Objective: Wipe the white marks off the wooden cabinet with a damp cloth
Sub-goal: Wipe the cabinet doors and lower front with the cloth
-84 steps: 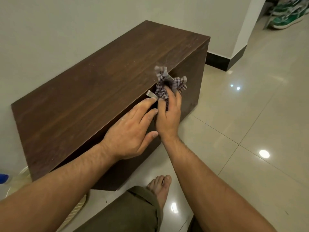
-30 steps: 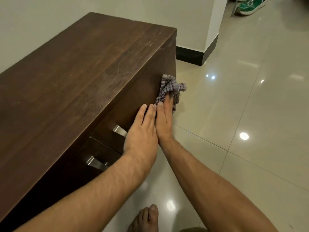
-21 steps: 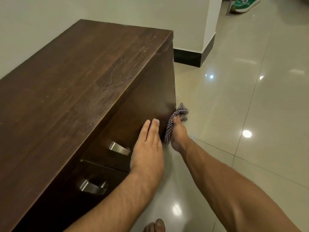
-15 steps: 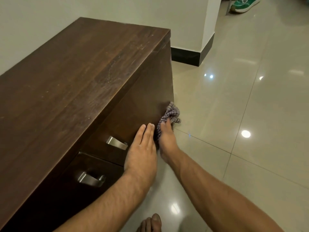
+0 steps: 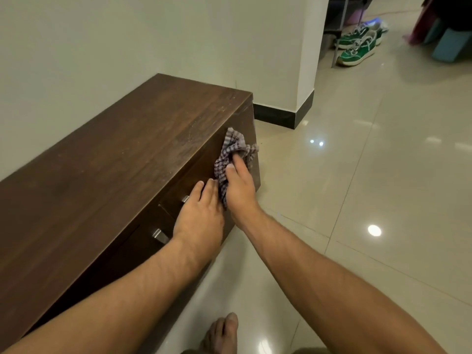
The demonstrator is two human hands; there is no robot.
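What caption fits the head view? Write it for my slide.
Right hand presses a checked cloth against the wooden cabinet front while the left hand rests flat beside it.

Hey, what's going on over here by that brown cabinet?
A person is cleaning a low wooden cabinet that stands against the wall. Their right hand presses a bunched checked cloth against the cabinet's front, near its far end just under the top edge. The left hand lies flat on the front beside it, fingers open, covering most of one metal handle. Faint pale specks show on the top near that corner.
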